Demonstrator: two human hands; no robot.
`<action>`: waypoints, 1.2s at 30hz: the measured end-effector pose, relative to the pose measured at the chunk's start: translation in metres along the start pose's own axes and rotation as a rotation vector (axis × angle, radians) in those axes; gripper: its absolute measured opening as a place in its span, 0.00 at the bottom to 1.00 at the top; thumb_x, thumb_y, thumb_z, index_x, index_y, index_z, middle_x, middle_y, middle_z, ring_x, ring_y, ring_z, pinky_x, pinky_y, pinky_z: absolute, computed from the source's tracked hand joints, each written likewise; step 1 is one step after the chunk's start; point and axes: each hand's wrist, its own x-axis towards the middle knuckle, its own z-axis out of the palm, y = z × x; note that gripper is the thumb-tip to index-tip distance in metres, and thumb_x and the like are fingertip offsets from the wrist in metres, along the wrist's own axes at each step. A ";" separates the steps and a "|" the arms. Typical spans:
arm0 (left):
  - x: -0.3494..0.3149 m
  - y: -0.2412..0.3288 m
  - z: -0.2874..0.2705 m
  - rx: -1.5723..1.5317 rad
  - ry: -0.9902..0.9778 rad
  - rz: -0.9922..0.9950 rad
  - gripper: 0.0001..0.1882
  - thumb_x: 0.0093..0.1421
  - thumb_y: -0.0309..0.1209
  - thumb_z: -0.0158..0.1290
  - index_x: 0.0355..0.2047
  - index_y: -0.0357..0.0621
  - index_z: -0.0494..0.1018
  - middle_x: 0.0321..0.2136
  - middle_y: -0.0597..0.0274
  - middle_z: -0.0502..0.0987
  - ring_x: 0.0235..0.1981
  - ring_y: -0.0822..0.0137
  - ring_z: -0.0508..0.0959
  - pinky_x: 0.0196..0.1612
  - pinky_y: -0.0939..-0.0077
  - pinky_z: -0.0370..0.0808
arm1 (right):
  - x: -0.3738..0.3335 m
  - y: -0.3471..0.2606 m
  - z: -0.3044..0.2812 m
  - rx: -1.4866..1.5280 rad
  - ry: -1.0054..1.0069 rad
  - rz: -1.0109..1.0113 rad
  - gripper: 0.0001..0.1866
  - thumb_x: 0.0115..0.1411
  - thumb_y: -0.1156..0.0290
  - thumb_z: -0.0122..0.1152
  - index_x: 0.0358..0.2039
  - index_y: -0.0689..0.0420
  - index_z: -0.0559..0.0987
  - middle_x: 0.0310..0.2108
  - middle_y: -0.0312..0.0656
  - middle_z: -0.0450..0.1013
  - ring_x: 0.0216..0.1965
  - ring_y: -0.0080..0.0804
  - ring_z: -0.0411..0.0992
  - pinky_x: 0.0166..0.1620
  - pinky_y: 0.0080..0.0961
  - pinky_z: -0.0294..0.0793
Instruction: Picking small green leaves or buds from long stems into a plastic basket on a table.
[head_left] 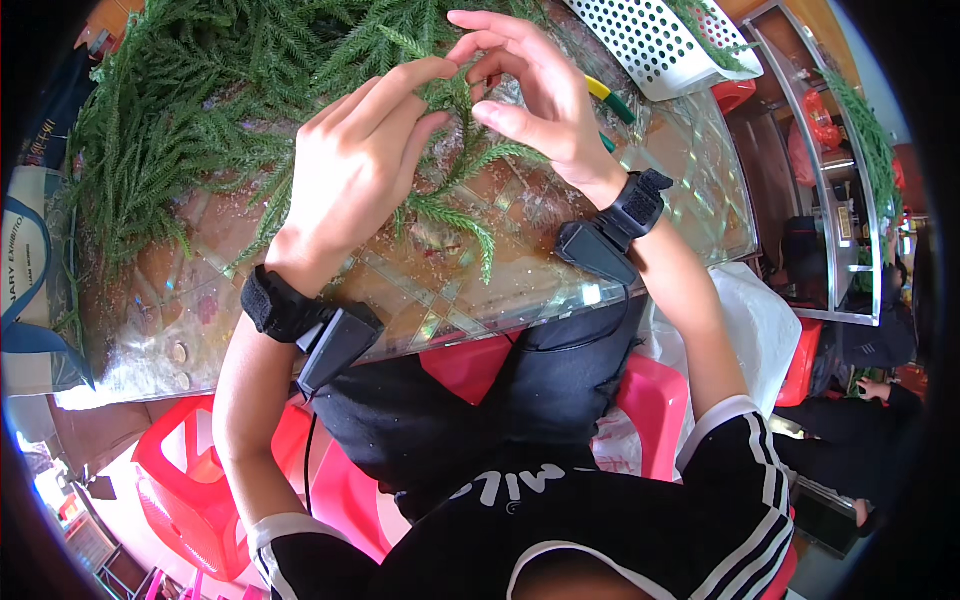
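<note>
My left hand (pixel 360 150) is over the table, its index finger and thumb stretched out and apart. Facing it, my right hand (pixel 545 100) has curved fingers spread from the thumb. The fingertips of both hands meet or nearly meet over a green needle-leaved sprig (pixel 455 190), whose side shoots fan out on the table below; no firm grip on it shows. A tool with yellow-and-green handles (pixel 610 100) lies partly hidden behind my right hand. A large heap of similar green branches (pixel 200 110) covers the table's far left.
The glass-topped table (pixel 400 290) is strewn with small bits. At the far right stands a white perforated basket (pixel 660 45). A red stool (pixel 190 490) is at lower left, a white bag (pixel 745 310) by the table's right corner. Another person's hand (pixel 873 388) shows at far right.
</note>
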 end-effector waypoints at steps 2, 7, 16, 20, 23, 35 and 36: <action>-0.001 0.000 0.001 0.015 0.004 -0.014 0.04 0.51 0.22 0.55 0.27 0.34 0.71 0.41 0.65 0.75 0.26 0.61 0.76 0.30 0.73 0.73 | 0.000 0.000 0.001 -0.077 -0.021 -0.031 0.30 0.49 0.75 0.61 0.55 0.55 0.66 0.41 0.36 0.67 0.35 0.20 0.66 0.43 0.19 0.68; -0.003 -0.004 0.005 0.071 0.016 -0.004 0.06 0.52 0.27 0.55 0.23 0.38 0.70 0.38 0.70 0.75 0.24 0.65 0.76 0.28 0.74 0.73 | 0.001 0.003 0.000 -0.104 -0.037 0.035 0.26 0.52 0.78 0.56 0.54 0.60 0.67 0.42 0.39 0.70 0.41 0.22 0.68 0.44 0.20 0.69; -0.003 -0.004 0.004 0.114 -0.009 -0.037 0.07 0.53 0.29 0.55 0.22 0.40 0.71 0.36 0.73 0.75 0.20 0.64 0.73 0.27 0.74 0.72 | 0.000 0.005 -0.004 -0.010 -0.046 0.280 0.20 0.55 0.76 0.51 0.50 0.61 0.71 0.44 0.40 0.70 0.42 0.25 0.69 0.48 0.20 0.69; -0.004 -0.006 0.005 0.124 0.019 -0.053 0.07 0.53 0.29 0.54 0.22 0.40 0.72 0.36 0.73 0.76 0.20 0.63 0.73 0.27 0.74 0.72 | 0.000 0.006 -0.002 -0.022 -0.037 0.290 0.20 0.51 0.82 0.50 0.48 0.62 0.72 0.46 0.40 0.70 0.43 0.27 0.70 0.49 0.21 0.69; -0.003 -0.006 0.004 0.117 0.035 -0.085 0.06 0.53 0.29 0.54 0.23 0.39 0.72 0.36 0.73 0.76 0.20 0.63 0.73 0.27 0.74 0.72 | -0.001 0.009 -0.004 -0.062 -0.060 0.239 0.23 0.48 0.85 0.50 0.47 0.63 0.72 0.46 0.41 0.70 0.43 0.27 0.70 0.50 0.21 0.70; -0.003 -0.007 0.002 0.117 0.054 -0.181 0.06 0.53 0.28 0.54 0.22 0.40 0.73 0.34 0.73 0.77 0.22 0.62 0.74 0.29 0.73 0.72 | 0.001 0.010 -0.003 -0.275 -0.184 0.066 0.29 0.40 0.84 0.58 0.48 0.58 0.73 0.47 0.42 0.69 0.46 0.31 0.69 0.51 0.24 0.66; -0.004 -0.007 0.002 0.137 0.055 -0.174 0.06 0.53 0.28 0.54 0.22 0.40 0.73 0.34 0.72 0.77 0.23 0.62 0.74 0.30 0.73 0.72 | 0.000 0.011 -0.002 -0.297 -0.190 0.062 0.29 0.40 0.82 0.60 0.49 0.58 0.73 0.47 0.43 0.68 0.46 0.32 0.68 0.52 0.25 0.65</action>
